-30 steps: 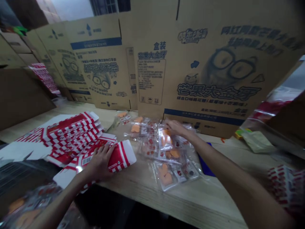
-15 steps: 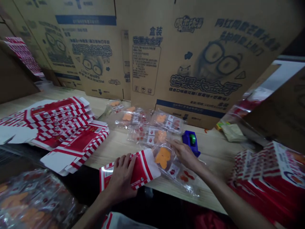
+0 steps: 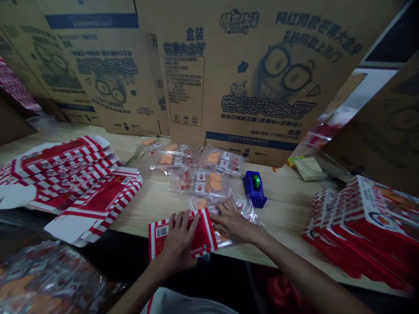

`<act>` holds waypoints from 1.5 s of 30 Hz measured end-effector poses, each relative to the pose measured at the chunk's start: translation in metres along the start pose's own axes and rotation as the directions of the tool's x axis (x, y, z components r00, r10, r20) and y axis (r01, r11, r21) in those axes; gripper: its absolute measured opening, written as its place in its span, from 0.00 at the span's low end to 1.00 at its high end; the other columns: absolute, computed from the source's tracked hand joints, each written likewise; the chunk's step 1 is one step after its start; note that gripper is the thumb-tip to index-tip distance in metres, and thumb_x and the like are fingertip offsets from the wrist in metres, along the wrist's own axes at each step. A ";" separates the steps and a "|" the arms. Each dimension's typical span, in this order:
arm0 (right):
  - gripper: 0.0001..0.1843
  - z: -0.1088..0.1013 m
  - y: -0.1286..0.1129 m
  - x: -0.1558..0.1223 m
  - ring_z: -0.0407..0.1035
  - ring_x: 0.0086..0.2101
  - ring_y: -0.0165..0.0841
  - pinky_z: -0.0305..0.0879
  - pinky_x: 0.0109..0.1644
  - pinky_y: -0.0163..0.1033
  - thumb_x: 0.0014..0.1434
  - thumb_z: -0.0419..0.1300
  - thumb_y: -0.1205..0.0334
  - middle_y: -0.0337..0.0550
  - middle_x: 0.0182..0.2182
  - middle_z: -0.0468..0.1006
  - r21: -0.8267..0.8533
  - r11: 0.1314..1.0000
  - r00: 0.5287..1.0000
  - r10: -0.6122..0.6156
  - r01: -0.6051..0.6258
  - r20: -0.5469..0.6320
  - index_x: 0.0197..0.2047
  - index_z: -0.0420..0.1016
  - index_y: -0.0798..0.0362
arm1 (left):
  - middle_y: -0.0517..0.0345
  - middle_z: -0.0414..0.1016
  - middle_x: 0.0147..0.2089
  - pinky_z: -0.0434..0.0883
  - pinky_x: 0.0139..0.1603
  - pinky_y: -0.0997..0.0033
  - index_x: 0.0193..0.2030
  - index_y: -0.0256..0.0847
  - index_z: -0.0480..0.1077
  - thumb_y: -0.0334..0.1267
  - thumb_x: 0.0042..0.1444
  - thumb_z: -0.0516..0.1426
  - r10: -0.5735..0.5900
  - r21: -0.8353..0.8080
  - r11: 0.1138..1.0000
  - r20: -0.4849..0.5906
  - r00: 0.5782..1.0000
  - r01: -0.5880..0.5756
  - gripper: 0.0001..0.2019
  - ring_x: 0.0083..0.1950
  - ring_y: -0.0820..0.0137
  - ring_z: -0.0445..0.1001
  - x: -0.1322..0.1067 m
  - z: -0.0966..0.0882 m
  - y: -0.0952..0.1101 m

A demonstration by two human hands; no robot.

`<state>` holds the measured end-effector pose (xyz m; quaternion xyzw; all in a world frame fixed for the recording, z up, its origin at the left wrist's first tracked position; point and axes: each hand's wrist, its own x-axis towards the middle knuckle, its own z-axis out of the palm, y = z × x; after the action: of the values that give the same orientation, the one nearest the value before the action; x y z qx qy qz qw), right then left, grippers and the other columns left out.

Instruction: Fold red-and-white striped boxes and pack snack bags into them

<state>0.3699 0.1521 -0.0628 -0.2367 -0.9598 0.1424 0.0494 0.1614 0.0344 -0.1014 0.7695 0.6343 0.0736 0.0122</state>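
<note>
My left hand [image 3: 180,242] wraps over a red-and-white striped box [image 3: 201,237] at the table's front edge, its thumb side toward me. At the box's right end, my right hand [image 3: 234,220] has its fingers and thumb against the edge. Those fingers partly hide that end. Beneath and behind my right hand lies a clear packet [image 3: 250,209] with orange pieces, mostly covered. Further back are more clear packets [image 3: 214,183] holding orange candy shapes and small printed sachets. A blue tape dispenser [image 3: 254,189] with green tape stands right of them.
Flattened striped boxes [image 3: 94,196] lie stacked at left. Filled-out boxes [image 3: 356,226] stand in a row at right. Large cardboard cartons [image 3: 183,87] wall off the back. A heap of clear packets [image 3: 49,279] sits low at front left. A small pale packet [image 3: 309,168] lies back right.
My right hand has moved left from the packet to the box's end. The white flap there no longer shows. The packet's orange piece is now largely covered. The camera view has shifted right.
</note>
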 end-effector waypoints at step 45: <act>0.20 0.092 -0.056 -0.081 0.70 0.48 0.37 0.67 0.52 0.39 0.59 0.61 0.55 0.46 0.50 0.75 0.898 0.429 0.533 0.785 -0.101 -0.315 0.53 0.69 0.50 | 0.47 0.68 0.60 0.67 0.58 0.64 0.63 0.42 0.57 0.41 0.57 0.59 -0.079 -0.990 0.107 0.079 0.994 0.087 0.28 0.57 0.62 0.70 -0.021 0.020 0.024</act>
<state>0.4019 0.0439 -0.1365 -0.4931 -0.5708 0.4594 0.4690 0.1840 0.0107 -0.1202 0.5292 0.4657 0.4740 0.5276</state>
